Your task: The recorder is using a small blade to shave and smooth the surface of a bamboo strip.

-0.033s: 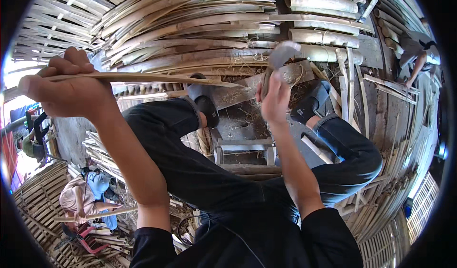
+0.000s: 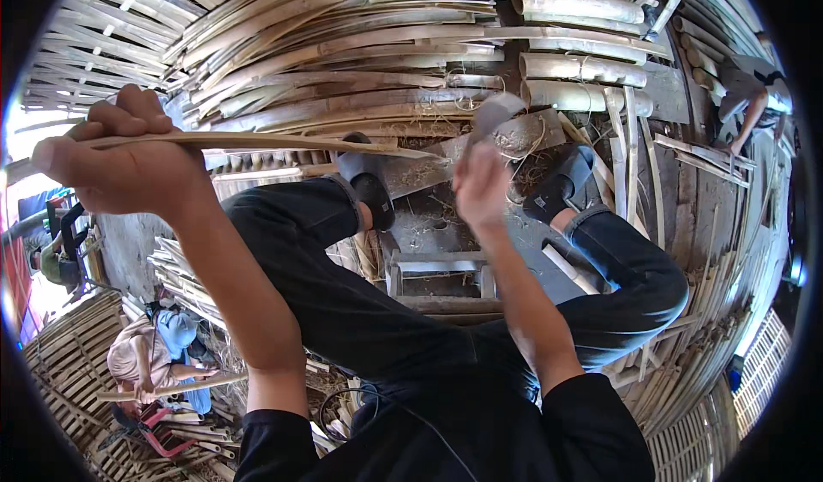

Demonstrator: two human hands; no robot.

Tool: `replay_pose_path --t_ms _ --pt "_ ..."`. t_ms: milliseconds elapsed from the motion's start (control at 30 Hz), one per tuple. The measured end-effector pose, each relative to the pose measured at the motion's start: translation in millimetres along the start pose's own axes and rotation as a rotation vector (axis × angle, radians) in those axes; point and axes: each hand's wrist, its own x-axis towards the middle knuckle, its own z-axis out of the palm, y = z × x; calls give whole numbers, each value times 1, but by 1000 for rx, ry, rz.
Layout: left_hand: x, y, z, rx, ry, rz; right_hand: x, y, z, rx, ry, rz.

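Observation:
My left hand (image 2: 129,161) is raised at the left, fist closed around a long thin bamboo strip (image 2: 283,143). The strip runs to the right, and its tip ends near my right hand (image 2: 480,186). That hand is blurred and grips the handle of a broad grey blade (image 2: 500,112), which points up just beyond the strip's end. Below both hands are my knees in dark trousers and my dark shoes (image 2: 369,182), which rest on a littered wooden floor.
Stacked bamboo poles (image 2: 566,6) and split slats fill the upper part of the view. A small wooden stool frame (image 2: 437,268) stands between my legs. One person (image 2: 746,88) bends at the upper right. Another person (image 2: 146,353) sits at the lower left. Woven bamboo panels (image 2: 759,366) lie at the lower right.

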Motion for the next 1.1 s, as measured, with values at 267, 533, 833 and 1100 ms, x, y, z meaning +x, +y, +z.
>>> replay_pose_path --t_ms 267,533,833,1100 --pt "-4 -9 -5 113 2 34 -2 36 15 -592 -119 303" --pt "-19 3 22 79 76 70 -6 137 -10 -772 -155 409" --pt "-3 -12 -4 42 2 50 -25 46 -3 -866 -173 280" --pt "-11 8 4 15 68 -2 -13 113 9 -815 -166 375"
